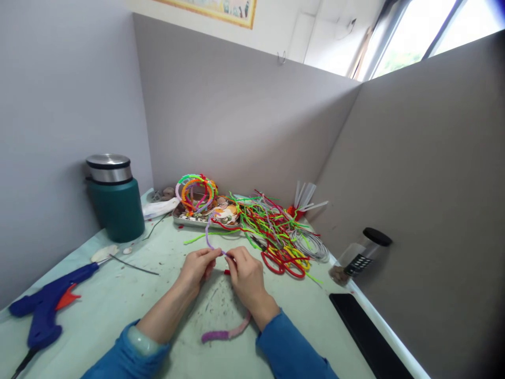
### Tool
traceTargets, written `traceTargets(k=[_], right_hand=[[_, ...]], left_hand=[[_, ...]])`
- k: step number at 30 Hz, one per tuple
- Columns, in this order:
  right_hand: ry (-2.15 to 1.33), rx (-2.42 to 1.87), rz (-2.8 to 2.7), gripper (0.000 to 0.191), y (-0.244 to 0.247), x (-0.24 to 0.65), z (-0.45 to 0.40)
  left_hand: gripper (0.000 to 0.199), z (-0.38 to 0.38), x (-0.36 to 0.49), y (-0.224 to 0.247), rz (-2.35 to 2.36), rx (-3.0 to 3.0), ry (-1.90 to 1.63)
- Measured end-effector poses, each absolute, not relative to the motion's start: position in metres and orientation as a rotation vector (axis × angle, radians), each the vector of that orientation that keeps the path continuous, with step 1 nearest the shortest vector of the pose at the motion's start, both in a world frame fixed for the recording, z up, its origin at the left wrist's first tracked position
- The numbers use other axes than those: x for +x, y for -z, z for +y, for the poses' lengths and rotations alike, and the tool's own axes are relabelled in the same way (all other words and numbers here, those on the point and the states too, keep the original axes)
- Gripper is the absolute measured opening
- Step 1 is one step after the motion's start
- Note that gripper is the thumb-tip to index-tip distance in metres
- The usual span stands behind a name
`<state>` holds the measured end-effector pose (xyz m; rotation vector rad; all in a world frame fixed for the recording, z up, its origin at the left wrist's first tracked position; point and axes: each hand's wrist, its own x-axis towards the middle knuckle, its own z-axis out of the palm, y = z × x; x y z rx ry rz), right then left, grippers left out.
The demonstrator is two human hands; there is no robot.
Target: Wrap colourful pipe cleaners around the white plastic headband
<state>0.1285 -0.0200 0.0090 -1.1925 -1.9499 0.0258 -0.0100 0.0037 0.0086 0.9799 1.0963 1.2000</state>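
The left hand (198, 266) and the right hand (246, 273) are held close together above the pale green table covering (173, 316), fingertips of each pinched on a thin, fuzzy lilac pipe cleaner (209, 239). The lilac strand lies between the two hands, its longer portion curving upward from the left fingertips toward the tray.

Below the right wrist, a thick fuzzy strip of purple and dusty pink (226, 334) lies on the covering. Beyond the hands stands a shallow metal tray (207, 223) of shells and small pieces, with fuzzy multicoloured rings (197, 193) resting upon it. To its right spreads a tangled heap of red, green and yellow pipe cleaners (268, 218), red-handled scissors (282, 266) at its near edge.

At far left are a blue hot-glue gun with an orange trigger (49, 300) and a teal steel-topped bottle (117, 208); at right, a clear black-lidded jar (359, 258) and a flat black object (366, 334).
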Motion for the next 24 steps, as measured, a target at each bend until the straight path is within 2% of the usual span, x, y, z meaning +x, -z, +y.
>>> traceTargets(k=[5,9,11,13,15,17,19,24], right_hand=[[-0.022,-1.178,-1.932,0.018,-0.013,0.132,-0.02],[-0.286,-1.125,-1.774,0.014,-0.014,0.13,-0.02],[-0.643,-1.127,-1.574,0.015,-0.014,0.128,-0.018],[-1.192,-1.07,-1.315,0.016,-0.015,0.129,-0.014],[-1.764,-0.9,-1.043,0.014,-0.015,0.131,-0.011],[-2.119,-0.713,-0.832,0.014,-0.016,0.133,-0.01],[-2.18,-0.647,-0.747,0.015,-0.016,0.134,-0.01],[-2.06,-0.65,-0.724,0.014,-0.017,0.129,-0.014]], left_hand=[[0.032,0.003,-0.01,-0.008,1.078,0.988,-1.17],[0.03,0.003,-0.011,-0.007,1.071,0.991,-1.157],[0.031,0.003,-0.011,-0.009,1.052,1.002,-1.163],[0.029,0.003,-0.012,-0.011,0.996,1.028,-1.173],[0.028,0.003,-0.013,-0.014,0.912,1.049,-1.169],[0.03,0.003,-0.014,-0.016,0.85,1.044,-1.144],[0.031,0.003,-0.015,-0.017,0.825,1.031,-1.121],[0.031,0.003,-0.013,-0.018,0.758,0.953,-1.137]])
